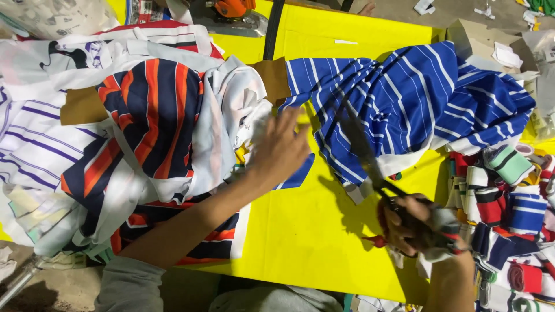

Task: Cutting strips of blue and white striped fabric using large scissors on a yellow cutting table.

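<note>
Yellow table [312, 231] — striped fabric [404, 98], right hand [416, 225] gripping scissors [364, 150]

Bright, even overhead light saturates the yellow table [324, 231], throwing a soft-edged shadow just below and left of the right hand's [419, 225] fingers and the scissors [370, 162], while the left hand's [280, 151] fingertips smear with motion blur and the frame's corners bend and soften slightly.
</note>
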